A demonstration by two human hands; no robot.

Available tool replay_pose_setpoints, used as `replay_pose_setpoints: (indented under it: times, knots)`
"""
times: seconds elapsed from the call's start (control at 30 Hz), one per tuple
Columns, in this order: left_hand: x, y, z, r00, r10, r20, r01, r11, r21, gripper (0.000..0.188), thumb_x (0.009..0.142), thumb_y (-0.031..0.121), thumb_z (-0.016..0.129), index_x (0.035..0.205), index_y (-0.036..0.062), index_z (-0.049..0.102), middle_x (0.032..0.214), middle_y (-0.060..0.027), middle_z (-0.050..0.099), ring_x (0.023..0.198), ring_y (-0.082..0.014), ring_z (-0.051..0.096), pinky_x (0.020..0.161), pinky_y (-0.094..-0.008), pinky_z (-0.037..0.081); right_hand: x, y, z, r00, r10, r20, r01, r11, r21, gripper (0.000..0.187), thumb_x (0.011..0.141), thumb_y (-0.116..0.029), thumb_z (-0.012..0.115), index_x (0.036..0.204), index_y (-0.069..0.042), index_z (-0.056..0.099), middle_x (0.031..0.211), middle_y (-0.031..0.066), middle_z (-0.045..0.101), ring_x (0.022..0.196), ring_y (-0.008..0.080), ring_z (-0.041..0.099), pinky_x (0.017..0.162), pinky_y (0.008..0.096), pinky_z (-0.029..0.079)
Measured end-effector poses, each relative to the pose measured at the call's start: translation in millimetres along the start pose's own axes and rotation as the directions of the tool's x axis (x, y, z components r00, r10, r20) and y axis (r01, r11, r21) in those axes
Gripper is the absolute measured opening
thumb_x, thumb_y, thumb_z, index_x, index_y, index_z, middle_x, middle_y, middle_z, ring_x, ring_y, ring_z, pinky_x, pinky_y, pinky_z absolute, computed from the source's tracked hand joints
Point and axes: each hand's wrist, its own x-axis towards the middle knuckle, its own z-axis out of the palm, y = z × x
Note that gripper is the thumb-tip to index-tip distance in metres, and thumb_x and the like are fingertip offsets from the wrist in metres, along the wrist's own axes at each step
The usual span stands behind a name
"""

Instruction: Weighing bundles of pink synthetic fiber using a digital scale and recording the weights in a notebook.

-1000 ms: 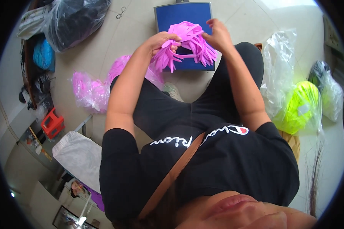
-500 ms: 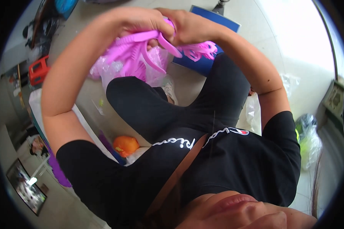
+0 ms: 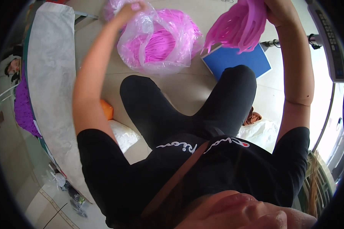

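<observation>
My right hand [image 3: 282, 12], at the upper right, is closed round a bunch of pink, soft-looking straps [image 3: 242, 24]. Slots show in some of them, and their loose ends hang over a blue square platform [image 3: 237, 61]. At the top left, my left hand [image 3: 130, 11] is raised beside a clear plastic bag [image 3: 183, 63]. A patch of pink shows at its fingers, but blur hides how they are closed. Many more pink straps [image 3: 156, 45] fill the bag, showing through its opening on the floor before my knees.
A scale's display unit [image 3: 330, 42] stands at the far right on a pole. A long pale-covered bench [image 3: 51, 68] runs along the left, with purple material [image 3: 25, 103] beyond it. By my left thigh lie an orange object [image 3: 107, 110] and white plastic [image 3: 124, 135].
My hands, together before, are now far apart. The bunch of straps has gone right with my right hand. My view has shifted, and the pink straps on the blue platform no longer show.
</observation>
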Motion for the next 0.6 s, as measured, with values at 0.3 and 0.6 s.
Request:
replay_pose_setpoints:
  times: [0.3, 0.6]
  knots:
    - [-7.4, -253.4, 149.1, 0.985, 0.007, 0.171, -0.124, 0.719, 0.684, 0.042, 0.071, 0.044, 0.07, 0.109, 0.0263, 0.065, 0.148, -0.0203, 0.011, 0.125, -0.0436, 0.031, 0.099, -0.0511, 0.034, 33.6, 41.5, 161.4, 0.998, 0.017, -0.058, -0.012, 0.996, 0.086, 0.012, 0.084, -0.008, 0.055, 0.093, 0.0, 0.059, 0.075, 0.0064, 0.058, 0.059, 0.0129, 0.056, 0.053, 0.0248, 0.048]
    - [-55.4, -323.4, 67.4, 0.847, 0.106, -0.521, -0.044, 0.991, 0.13, 0.084, 0.067, 0.002, 0.061, 0.14, -0.005, 0.018, 0.146, -0.0266, 0.013, 0.137, -0.0342, 0.017, 0.111, -0.0358, 0.02, 80.9, 144.9, 330.2, 0.996, 0.09, -0.021, -0.073, 0.9, 0.43, 0.013, 0.086, -0.012, 0.056, 0.088, 0.001, 0.061, 0.072, 0.0088, 0.061, 0.061, 0.0167, 0.058, 0.055, 0.0277, 0.048]
